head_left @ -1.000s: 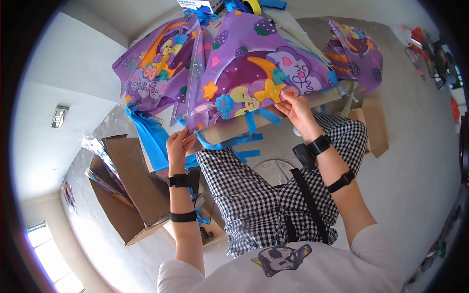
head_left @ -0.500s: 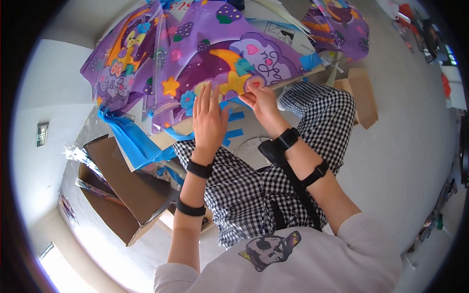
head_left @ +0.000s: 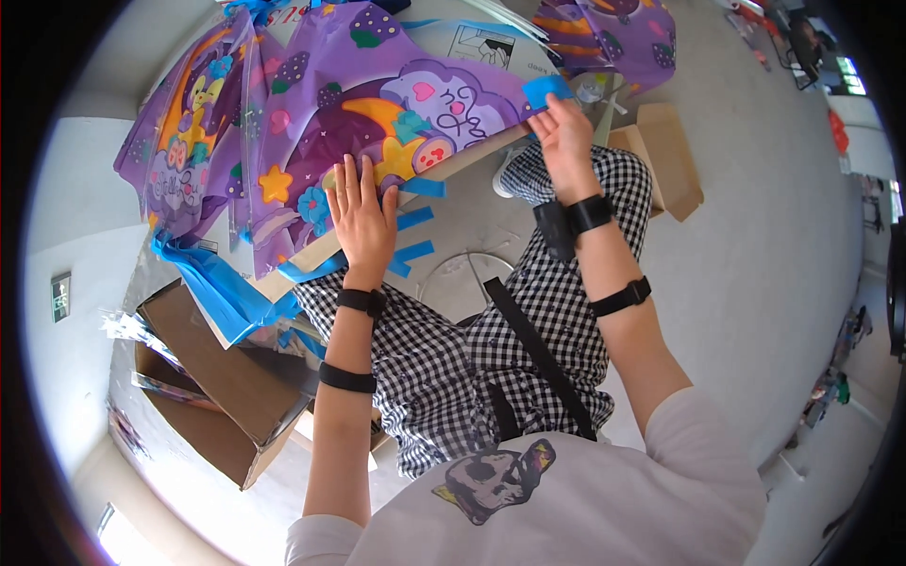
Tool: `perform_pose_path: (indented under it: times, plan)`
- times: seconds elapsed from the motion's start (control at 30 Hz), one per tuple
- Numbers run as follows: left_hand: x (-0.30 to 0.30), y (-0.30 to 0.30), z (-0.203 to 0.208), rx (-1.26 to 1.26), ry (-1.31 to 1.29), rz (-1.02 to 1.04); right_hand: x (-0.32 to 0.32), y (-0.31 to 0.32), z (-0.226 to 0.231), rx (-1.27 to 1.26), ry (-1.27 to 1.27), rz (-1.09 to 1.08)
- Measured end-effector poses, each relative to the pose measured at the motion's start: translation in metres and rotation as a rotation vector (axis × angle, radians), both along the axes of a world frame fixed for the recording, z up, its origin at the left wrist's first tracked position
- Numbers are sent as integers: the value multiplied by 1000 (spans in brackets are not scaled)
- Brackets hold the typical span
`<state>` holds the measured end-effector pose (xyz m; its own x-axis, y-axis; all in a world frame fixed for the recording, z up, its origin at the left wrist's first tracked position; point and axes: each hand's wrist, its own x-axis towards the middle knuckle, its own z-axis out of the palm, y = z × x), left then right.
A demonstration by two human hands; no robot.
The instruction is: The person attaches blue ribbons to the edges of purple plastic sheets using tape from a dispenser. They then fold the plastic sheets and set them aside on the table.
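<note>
A purple umbrella canopy [head_left: 311, 123] printed with stars, moons and cartoon figures lies spread over a board [head_left: 472, 162] across my lap. My left hand [head_left: 363, 226] rests flat on its near edge, fingers stretched out, beside a yellow star. My right hand [head_left: 566, 146] is at the canopy's right corner, its fingers closed on the lower edge of a blue tape piece [head_left: 545, 91]; the fingertips are partly hidden. Several blue tape strips [head_left: 412, 219] stick out from the board's near edge, right of my left hand.
Crumpled blue plastic [head_left: 222, 292] hangs at the board's left end. An open cardboard box [head_left: 212, 377] stands at lower left, another [head_left: 665, 165] at right. A second purple canopy [head_left: 623, 42] is at the far right. A wire ring [head_left: 467, 274] lies between my knees.
My right hand has moved right along the canopy's edge, from near the printed star to the blue tape at the corner. My left hand stays flat on the edge. The whole view has shifted slightly.
</note>
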<state>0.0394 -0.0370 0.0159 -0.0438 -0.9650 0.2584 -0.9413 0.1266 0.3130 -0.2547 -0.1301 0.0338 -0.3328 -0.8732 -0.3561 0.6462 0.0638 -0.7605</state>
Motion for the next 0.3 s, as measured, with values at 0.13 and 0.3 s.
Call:
perform_pose_path:
  times: [0.13, 0.3]
  plan:
    - [-3, -1, 0, -16, -17, 42, -38, -18, 6, 39, 40, 13]
    - [-6, -6, 2, 10, 11, 112, -60, -37, 5, 58, -75, 138]
